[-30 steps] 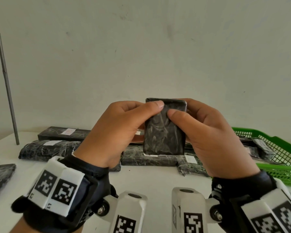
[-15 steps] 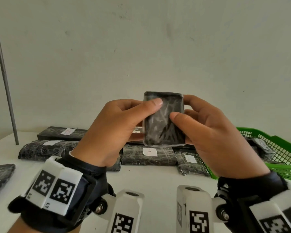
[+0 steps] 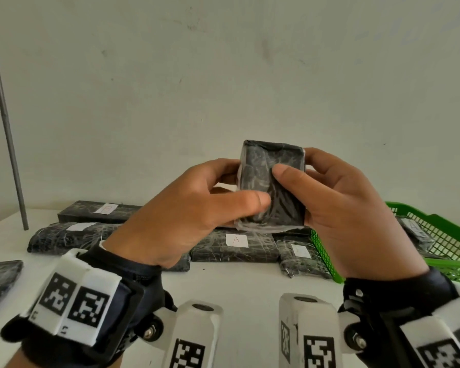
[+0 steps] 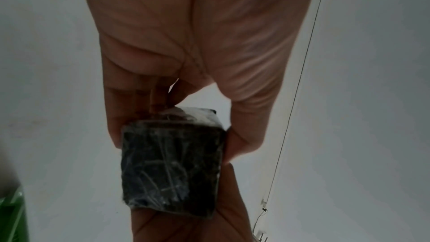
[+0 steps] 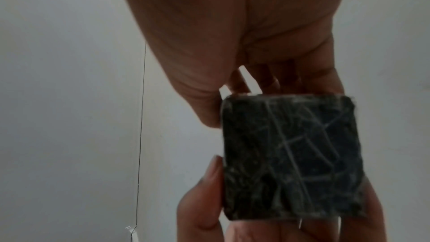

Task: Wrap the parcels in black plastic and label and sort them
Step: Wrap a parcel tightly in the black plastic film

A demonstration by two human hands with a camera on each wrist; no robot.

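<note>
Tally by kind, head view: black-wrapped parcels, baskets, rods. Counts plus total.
Black plastic-wrapped parcels: 7. That is 1 held parcel between the left hand and right hand, 5 on the white table () and 1 in the basket; more may be hidden.
Green plastic mesh basket: 1
Grey metal rod: 1
Total: 9

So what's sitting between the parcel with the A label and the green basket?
In the head view, a smaller black-wrapped parcel with a white label lies between the A-labelled parcel and the green basket, close against both.
</note>
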